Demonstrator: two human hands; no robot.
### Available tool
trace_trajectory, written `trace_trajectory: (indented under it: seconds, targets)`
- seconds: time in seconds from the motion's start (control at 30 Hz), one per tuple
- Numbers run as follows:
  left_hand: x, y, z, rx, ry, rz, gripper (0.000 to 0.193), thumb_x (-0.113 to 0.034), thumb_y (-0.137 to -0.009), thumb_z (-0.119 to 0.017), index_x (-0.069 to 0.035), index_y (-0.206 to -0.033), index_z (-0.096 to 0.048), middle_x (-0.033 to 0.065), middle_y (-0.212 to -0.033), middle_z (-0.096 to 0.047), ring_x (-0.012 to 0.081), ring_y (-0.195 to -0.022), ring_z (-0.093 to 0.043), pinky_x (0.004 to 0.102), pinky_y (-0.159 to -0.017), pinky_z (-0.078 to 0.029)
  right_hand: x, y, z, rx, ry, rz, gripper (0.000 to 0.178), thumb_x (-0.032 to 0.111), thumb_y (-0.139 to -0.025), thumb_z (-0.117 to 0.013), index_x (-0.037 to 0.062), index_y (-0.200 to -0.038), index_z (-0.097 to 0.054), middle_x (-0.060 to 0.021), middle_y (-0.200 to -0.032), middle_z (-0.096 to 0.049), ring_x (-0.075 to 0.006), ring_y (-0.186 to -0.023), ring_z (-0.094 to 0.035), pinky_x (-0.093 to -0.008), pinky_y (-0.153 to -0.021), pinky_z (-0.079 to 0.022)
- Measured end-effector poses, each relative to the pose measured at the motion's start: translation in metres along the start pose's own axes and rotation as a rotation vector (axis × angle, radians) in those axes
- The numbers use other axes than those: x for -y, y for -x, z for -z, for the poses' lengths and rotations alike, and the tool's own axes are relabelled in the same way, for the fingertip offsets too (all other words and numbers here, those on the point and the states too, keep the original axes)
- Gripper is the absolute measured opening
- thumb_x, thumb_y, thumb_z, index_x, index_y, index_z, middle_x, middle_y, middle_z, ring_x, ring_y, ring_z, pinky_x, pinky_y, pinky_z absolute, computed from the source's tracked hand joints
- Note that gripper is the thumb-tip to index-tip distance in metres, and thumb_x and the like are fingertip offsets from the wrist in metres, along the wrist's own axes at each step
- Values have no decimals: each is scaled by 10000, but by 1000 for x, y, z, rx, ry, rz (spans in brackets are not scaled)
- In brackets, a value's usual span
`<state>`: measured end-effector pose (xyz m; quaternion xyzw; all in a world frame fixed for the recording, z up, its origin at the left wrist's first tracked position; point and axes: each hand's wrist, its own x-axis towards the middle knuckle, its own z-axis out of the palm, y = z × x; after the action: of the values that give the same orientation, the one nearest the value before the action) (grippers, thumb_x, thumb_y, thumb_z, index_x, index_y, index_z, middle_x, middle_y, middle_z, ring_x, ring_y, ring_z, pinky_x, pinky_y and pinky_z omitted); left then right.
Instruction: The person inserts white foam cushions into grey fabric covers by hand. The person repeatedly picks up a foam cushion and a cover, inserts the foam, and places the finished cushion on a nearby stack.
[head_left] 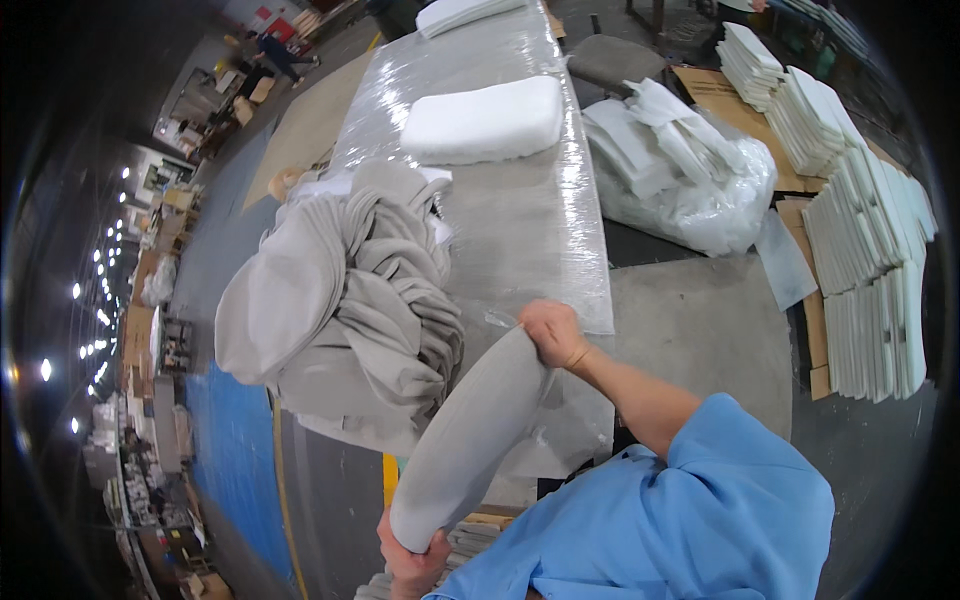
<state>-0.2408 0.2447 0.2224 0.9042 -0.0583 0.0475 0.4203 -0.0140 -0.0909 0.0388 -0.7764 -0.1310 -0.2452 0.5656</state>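
Note:
Between my two hands I hold a long, curved grey cushion (465,440) with a smooth cloth surface, tilted in front of my body. My right hand (550,332) is closed on its upper end, over the table's near part. At its lower end my left hand (408,562) grips it, partly out of sight behind the cushion. Left of it, a big heap of grey fabric covers (340,290) lies stacked and folded on the table. Farther back on the table is a thick white fibre pad (485,120).
Shiny clear film wraps the table (510,225). To its right sits a clear plastic bag (690,180) of white pieces. Several stacks of white pads (865,240) stand on cardboard at the far right. A blue floor strip (235,460) runs at left; a person (278,55) walks far off.

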Motion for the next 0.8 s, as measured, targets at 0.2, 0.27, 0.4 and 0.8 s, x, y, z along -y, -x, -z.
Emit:
trace_trajectory:
  seconds: [0.2,0.27,0.4,0.8]
  targets:
    - [55,85,-18,-163,-125,130,925,-131,-773,-863,49,-1497,-316,240,-1448,-469,295,-1298,-528,451,-1089,-430,-35,26,-28,46,-365,-720,485,448,-1040,-503,33,-959,-740,-127,-1018,-752,-313,-948,-697,-394,-884,-513]
    - [73,86,-47,-323,123,238,948,-123,-795,-860,26,-1531,-281,232,-1466,-464,308,-1312,-514,466,-1085,-437,-51,33,-37,-7,-453,-931,583,512,-1070,-442,9,-1087,-735,-134,-1145,-737,-288,-1104,-668,-381,-985,-483]
    - [54,88,-77,-609,420,578,896,-159,-895,-771,-38,-1592,-221,217,-1516,-440,335,-1351,-484,505,-1089,-435,-42,38,-44,226,-407,-1057,714,598,-1095,-313,17,-1407,-588,-195,-1429,-579,-282,-1375,-485,-412,-1174,-326]
    - [64,82,-97,-488,1152,1217,401,-372,-948,-612,-47,-1176,-661,122,-1114,-714,290,-1038,-683,451,-924,-559,4,-61,51,760,-773,-847,552,202,-1002,-625,69,-1523,-498,-137,-1529,-495,-268,-1361,-500,-413,-1076,-484]
